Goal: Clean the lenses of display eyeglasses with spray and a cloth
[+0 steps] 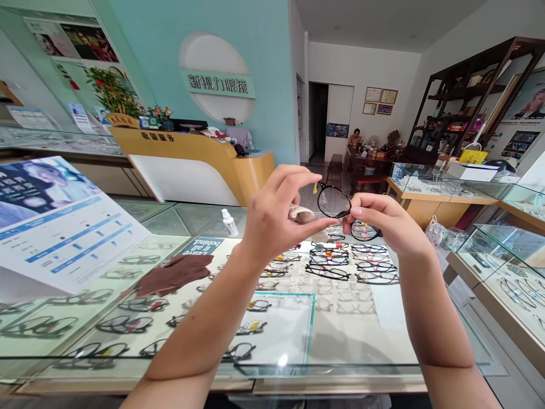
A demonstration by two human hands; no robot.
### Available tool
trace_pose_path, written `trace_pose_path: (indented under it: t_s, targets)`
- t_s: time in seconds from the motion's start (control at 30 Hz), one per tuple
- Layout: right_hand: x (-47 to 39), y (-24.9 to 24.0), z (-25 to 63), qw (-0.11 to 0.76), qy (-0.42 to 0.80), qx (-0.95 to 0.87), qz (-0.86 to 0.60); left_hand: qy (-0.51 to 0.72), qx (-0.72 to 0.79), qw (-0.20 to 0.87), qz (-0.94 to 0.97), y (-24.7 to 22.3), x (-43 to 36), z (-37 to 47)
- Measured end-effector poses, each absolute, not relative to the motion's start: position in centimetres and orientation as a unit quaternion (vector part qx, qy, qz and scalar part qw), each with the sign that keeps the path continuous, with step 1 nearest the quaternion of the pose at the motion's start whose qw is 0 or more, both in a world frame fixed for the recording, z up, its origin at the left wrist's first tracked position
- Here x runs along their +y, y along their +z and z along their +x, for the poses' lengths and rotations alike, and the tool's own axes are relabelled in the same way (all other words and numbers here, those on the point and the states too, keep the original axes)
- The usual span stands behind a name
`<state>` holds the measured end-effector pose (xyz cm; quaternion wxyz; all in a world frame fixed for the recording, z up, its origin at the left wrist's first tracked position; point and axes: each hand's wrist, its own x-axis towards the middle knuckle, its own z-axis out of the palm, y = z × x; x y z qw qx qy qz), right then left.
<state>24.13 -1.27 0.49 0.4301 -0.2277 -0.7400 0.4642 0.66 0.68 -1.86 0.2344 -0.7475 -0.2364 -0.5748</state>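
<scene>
A pair of round, black-rimmed eyeglasses (pixel 334 200) is held up, tilted, above the glass display counter. My left hand (pixel 276 213) grips one round rim between forefinger and thumb, with a pale bunched cloth (pixel 301 214) tucked against its palm. A small yellow tag (pixel 315 187) hangs near that forefinger. My right hand (pixel 389 221) is closed on the same eyeglasses around the bridge, and its fingers cover part of the frame. Below the hands, rows of spectacle frames (pixel 327 272) lie on the counter.
A brown cloth (pixel 172 274) and a white spray bottle (pixel 229 222) rest on the glass counter (pixel 349 372). At left stands a folded printed card (pixel 63 227). More glass cases (pixel 502 267) line the right side. A person (pixel 354 142) sits at a far table.
</scene>
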Motion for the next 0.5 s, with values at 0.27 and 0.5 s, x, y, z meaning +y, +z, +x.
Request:
trace_pose_path:
  t_s: [0.27, 0.5]
  targets:
    - [-2.2, 1.0, 24.0, 0.416, 0.470, -0.742, -0.236, -0.576, -0.207, 0.234, -0.755, -1.9, 0.9, 0.4]
    - [-2.6, 1.2, 24.0, 0.411, 0.437, -0.762, -0.243, -0.578, -0.208, 0.225, -0.756, -2.1, 1.3, 0.3]
